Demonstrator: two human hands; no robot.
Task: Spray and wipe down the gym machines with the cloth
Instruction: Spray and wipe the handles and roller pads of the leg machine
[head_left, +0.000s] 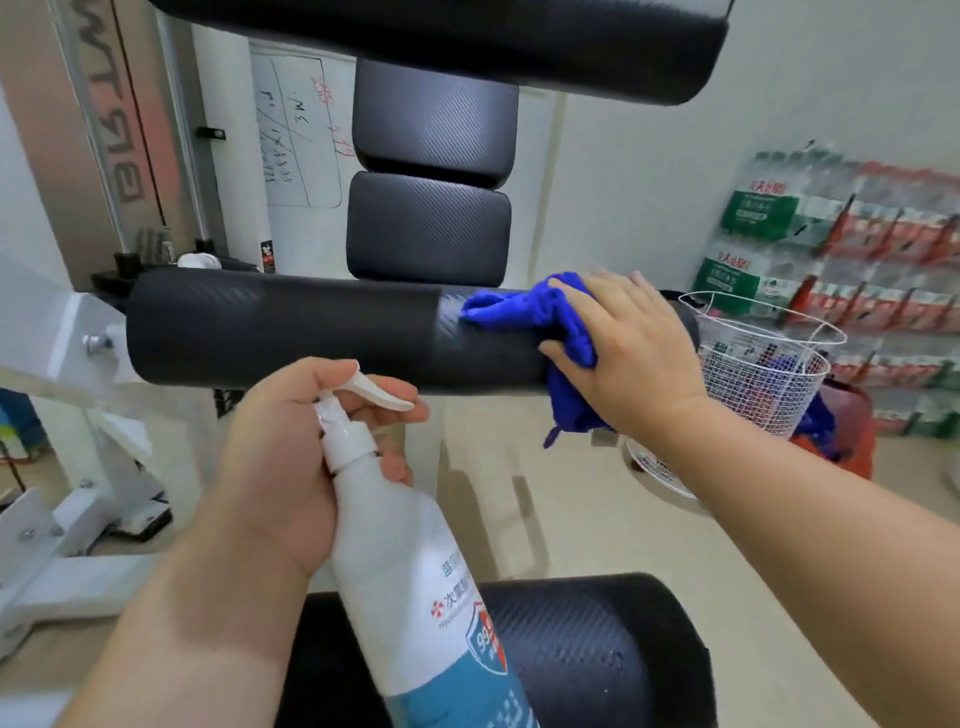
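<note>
A black padded roller (291, 327) of a white-framed gym machine lies across the middle of the view. My right hand (628, 343) presses a blue cloth (524, 309) against the roller's right end, with part of the cloth hanging below. The patch of pad beside the cloth looks shiny. My left hand (280, 457) grips the neck of a white spray bottle (410, 582) with a blue label. The bottle is tilted and its nozzle points toward the roller. Further black pads show above (431, 124), behind (428, 228) and below (597, 649).
The machine's white metal frame (62, 343) runs along the left. A white wire basket (758, 374) stands right of the roller, over something red. Stacked packs of bottled water (852, 249) line the right wall. A whiteboard (296, 130) hangs behind. Pale floor lies below.
</note>
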